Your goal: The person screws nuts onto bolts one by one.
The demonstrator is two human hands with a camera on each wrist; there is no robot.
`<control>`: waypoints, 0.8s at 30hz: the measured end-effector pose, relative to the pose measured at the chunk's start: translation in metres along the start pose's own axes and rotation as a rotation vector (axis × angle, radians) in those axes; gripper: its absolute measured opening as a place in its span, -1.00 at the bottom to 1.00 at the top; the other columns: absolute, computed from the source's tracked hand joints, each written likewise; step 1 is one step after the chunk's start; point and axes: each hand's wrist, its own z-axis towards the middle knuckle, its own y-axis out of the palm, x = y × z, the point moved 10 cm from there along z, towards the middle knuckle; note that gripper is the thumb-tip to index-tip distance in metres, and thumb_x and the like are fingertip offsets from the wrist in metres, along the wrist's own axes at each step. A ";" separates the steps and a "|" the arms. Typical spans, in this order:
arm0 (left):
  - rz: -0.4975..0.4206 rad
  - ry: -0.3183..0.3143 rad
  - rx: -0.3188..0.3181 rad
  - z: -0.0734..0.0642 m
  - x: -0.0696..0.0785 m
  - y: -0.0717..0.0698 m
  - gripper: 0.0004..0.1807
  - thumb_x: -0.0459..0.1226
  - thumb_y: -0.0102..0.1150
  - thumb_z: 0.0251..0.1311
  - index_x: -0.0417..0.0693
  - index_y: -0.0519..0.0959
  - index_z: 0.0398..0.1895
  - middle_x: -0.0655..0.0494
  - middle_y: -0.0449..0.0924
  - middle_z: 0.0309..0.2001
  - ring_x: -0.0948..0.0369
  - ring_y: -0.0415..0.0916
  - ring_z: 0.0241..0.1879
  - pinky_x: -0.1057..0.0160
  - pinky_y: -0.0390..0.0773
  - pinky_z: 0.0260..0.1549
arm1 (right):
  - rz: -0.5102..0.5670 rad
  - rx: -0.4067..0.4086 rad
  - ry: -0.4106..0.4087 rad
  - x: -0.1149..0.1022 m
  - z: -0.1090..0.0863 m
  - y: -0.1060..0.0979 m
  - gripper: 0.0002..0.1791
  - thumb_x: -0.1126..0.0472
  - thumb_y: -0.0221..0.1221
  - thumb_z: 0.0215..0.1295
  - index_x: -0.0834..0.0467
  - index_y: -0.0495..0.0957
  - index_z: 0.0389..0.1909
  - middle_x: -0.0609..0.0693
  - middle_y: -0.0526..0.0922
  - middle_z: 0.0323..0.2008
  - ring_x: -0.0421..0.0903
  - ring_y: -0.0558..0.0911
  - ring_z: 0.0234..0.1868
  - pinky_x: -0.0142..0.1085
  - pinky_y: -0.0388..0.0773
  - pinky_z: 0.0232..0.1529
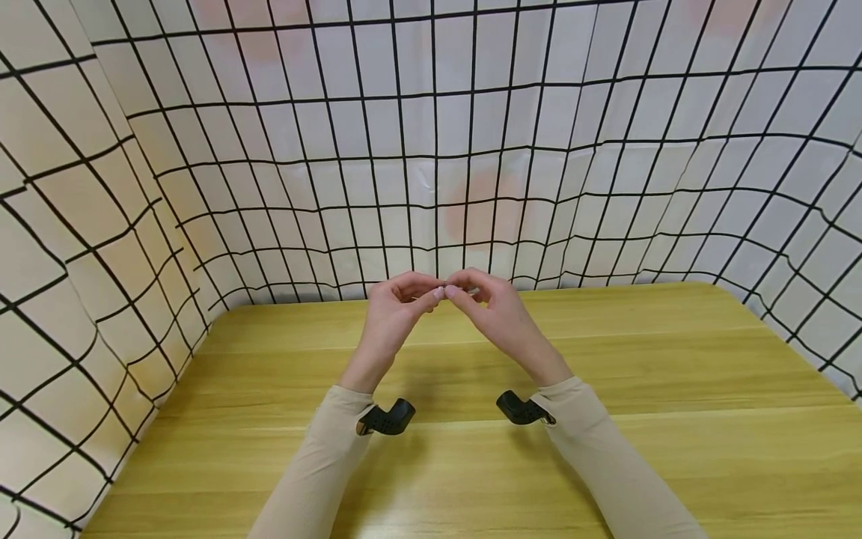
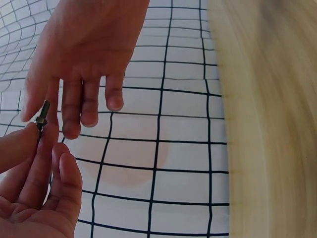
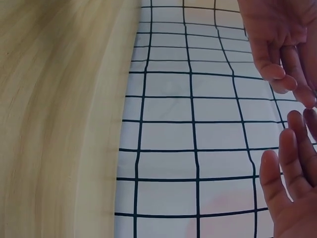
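Fingertips of both hands meet in the head view, above the far part of the table. My left hand (image 1: 393,311) pinches the lower end of a small metal bolt (image 2: 42,119) between thumb and index finger. This bolt is a thin dark shaft with a wider, nut-like collar around its middle. Facing it, my right hand (image 1: 501,308) has its thumb and index finger on either side of the upper end. Its other fingers (image 2: 72,106) extend apart from the bolt. In the right wrist view the bolt is hidden beyond the edge of the picture.
A wood-grain table (image 1: 431,464) lies beneath both forearms. White sheeting with a black grid (image 1: 431,172) rises behind it and at both sides. Black wrist cameras (image 1: 393,416) stick out from the beige sleeves (image 1: 323,464).
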 end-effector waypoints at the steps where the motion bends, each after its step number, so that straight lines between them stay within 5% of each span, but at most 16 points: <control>1: -0.002 -0.002 0.001 0.000 0.000 0.000 -0.88 -0.31 0.33 0.23 -0.16 0.71 -0.22 -0.03 0.69 -0.29 0.09 0.58 -0.30 0.20 0.53 -0.25 | 0.006 -0.004 -0.006 0.000 0.000 0.000 -0.76 0.02 0.13 0.46 0.01 0.59 0.01 -0.12 0.63 -0.12 -0.14 0.54 -0.11 -0.09 0.46 -0.08; 6: -0.011 -0.004 0.007 0.000 -0.001 0.000 -0.87 -0.32 0.33 0.23 -0.19 0.71 -0.21 0.00 0.70 -0.29 0.06 0.58 -0.29 0.20 0.53 -0.26 | 0.048 0.003 -0.065 -0.006 0.002 -0.002 -0.71 0.24 0.23 0.37 0.11 0.53 0.09 -0.04 0.58 -0.07 -0.09 0.51 -0.04 -0.07 0.46 -0.05; 14: 0.013 0.003 0.001 0.000 0.001 0.000 -0.87 -0.28 0.33 0.23 -0.13 0.71 -0.20 0.04 0.70 -0.29 0.12 0.58 -0.31 0.19 0.53 -0.27 | 0.043 0.023 -0.108 -0.043 -0.004 -0.008 -0.85 0.43 0.20 0.33 0.30 0.54 -0.11 0.10 0.59 -0.18 -0.05 0.51 -0.14 -0.09 0.47 -0.13; 18: 0.013 0.001 0.003 0.001 0.000 -0.001 -0.88 -0.29 0.34 0.22 -0.13 0.72 -0.22 0.03 0.70 -0.30 0.06 0.60 -0.28 0.18 0.53 -0.25 | 0.034 0.026 -0.081 -0.041 -0.005 -0.008 -0.86 0.42 0.19 0.34 0.30 0.55 -0.11 0.10 0.60 -0.18 -0.04 0.51 -0.14 -0.08 0.46 -0.12; 24: 0.006 0.001 -0.002 0.001 -0.001 -0.001 -0.88 -0.30 0.34 0.22 -0.14 0.72 -0.22 0.02 0.70 -0.29 -0.03 0.61 -0.22 0.13 0.55 -0.19 | 0.021 0.031 -0.026 -0.007 -0.001 -0.005 -0.84 0.20 0.23 0.38 0.08 0.60 -0.06 -0.04 0.61 -0.19 -0.05 0.53 -0.27 -0.17 0.43 -0.30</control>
